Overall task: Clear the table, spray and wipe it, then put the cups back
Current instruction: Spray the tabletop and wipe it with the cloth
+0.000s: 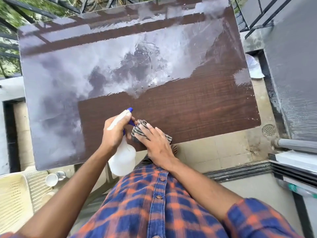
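I take the round floor drain (pixel 269 130) as my landmark. Just right of it, a grey pipe (pixel 297 145) runs off along a wet grey wall (pixel 295 69). Up from the drain, crumpled white plastic (pixel 255 67) lies against the ledge. Far left of the drain, a cream plastic chair (pixel 15 201). Black railing (pixel 262 16) and greenery (pixel 12 16) beyond.

one spray bottle (pixel 122 158), one cloth (pixel 139 129), two cups (pixel 51 179)
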Tool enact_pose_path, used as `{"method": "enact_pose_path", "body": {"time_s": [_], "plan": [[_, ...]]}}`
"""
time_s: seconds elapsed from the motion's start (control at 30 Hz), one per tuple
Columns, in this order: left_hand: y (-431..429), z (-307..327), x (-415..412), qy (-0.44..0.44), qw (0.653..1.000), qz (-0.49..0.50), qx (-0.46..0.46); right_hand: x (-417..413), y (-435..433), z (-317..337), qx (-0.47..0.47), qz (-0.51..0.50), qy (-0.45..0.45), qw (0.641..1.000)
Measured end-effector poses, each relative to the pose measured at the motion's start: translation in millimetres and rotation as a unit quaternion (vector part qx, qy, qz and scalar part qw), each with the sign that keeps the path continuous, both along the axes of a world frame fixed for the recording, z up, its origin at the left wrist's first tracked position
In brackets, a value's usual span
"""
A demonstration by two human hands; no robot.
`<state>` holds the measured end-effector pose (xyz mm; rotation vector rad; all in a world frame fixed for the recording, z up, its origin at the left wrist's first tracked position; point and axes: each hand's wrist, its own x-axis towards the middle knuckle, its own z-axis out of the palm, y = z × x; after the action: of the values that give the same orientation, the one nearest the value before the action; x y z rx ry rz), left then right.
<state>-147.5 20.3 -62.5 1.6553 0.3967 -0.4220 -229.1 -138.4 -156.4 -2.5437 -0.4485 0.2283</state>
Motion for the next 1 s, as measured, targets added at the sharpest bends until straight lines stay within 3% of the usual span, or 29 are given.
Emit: {"method": "enact_pose_path", "body": {"time_s": [0.2, 0.37, 0.5, 0.6, 0.73, 1.0], "plan": [[-24.2, -7.0, 4.4, 0.010, 0.999, -0.040, 0.003, -27.6, -142.3, -15.6, -0.069, -0.166, -0.003, 0.984], [-65.2, -6.8, 20.0, 0.022, 0.996, -0.080, -0.045, -17.7, -281.0, -4.8, -0.132, -0.366, 0.041, 0.920], [-96.6, -3.4, 35.3, 0.013, 0.992, -0.116, -0.053, 11.1, -307.7, 10.6, -0.100, -0.441, 0.006, 0.892], [-115.5, 0.0, 45.8, 0.010, 0.991, -0.119, -0.062, 25.3, -279.5, 12.0, -0.074, -0.416, -0.036, 0.905], [-136.1, 2.2, 59.2, 0.006, 0.992, -0.109, -0.064, 29.3, -250.1, -1.7, -0.115, -0.393, -0.004, 0.912], [-183.1, -1.3, 83.1, 0.027, 0.999, -0.025, -0.040, 73.1, -312.1, -15.1, -0.114, -0.338, -0.021, 0.934]]}}
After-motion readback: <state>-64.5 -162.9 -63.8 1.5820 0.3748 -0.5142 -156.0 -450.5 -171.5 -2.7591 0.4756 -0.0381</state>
